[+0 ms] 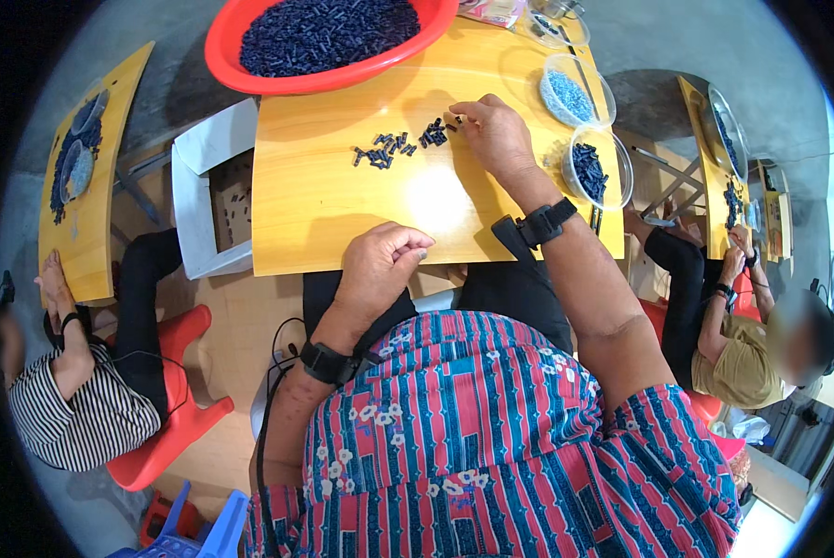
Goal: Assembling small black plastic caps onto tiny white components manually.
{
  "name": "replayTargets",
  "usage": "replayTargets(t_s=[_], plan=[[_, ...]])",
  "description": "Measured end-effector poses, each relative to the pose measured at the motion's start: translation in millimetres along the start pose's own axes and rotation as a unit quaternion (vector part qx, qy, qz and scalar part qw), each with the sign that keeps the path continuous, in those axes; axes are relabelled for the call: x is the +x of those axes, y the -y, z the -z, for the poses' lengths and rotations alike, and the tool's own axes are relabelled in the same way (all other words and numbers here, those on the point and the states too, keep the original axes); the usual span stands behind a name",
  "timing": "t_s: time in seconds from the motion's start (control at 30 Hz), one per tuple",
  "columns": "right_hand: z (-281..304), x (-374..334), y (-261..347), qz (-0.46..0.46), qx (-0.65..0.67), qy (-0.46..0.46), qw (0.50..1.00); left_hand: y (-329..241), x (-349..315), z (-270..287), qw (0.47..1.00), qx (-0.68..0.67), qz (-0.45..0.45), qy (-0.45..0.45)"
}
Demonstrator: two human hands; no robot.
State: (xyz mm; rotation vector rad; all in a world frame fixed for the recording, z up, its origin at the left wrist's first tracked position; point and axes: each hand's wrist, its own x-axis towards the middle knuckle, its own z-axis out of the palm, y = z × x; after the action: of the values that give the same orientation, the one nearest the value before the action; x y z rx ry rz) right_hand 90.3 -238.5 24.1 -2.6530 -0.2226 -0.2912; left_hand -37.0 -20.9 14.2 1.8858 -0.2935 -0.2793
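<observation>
Small dark cylindrical pieces lie loose on the yellow table (342, 209), in a left cluster (380, 151) and a right cluster (433, 133). My right hand (499, 138) reaches over the table at the right cluster. Its thumb and index finger come together in a pinch right above a few dark pieces; whether one is between them I cannot tell. My left hand (377, 268) is at the table's near edge, fingers curled and thumb pressed to the index finger. Anything inside it is hidden.
A big red basin (226, 79) of dark pieces stands at the far edge. On the right are a clear bowl of blue beads (567, 96) and a clear bowl of dark pieces (591, 174). A white box (191, 200) sits left of the table. People work at tables on both sides.
</observation>
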Motion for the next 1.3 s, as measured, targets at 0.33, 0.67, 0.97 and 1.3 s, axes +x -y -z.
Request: replayTargets(t_s=[0.33, 0.67, 0.97, 1.3], plan=[[-13, 5, 3, 0.067, 0.081, 0.019, 0.994, 5, 2, -1, 1.000, 0.003, 0.005, 0.001], [-14, 10, 4, 0.078, 0.036, 0.034, 0.996, 2, 2, -1, 1.000, 0.011, -0.003, 0.000], [-14, 11, 9, 0.061, 0.007, 0.055, 0.997, 7, 2, -2, 1.000, 0.014, -0.006, -0.015], [-16, 17, 26, 0.007, -0.051, 0.066, 0.996, 9, 5, -2, 1.000, 0.012, -0.008, -0.016]])
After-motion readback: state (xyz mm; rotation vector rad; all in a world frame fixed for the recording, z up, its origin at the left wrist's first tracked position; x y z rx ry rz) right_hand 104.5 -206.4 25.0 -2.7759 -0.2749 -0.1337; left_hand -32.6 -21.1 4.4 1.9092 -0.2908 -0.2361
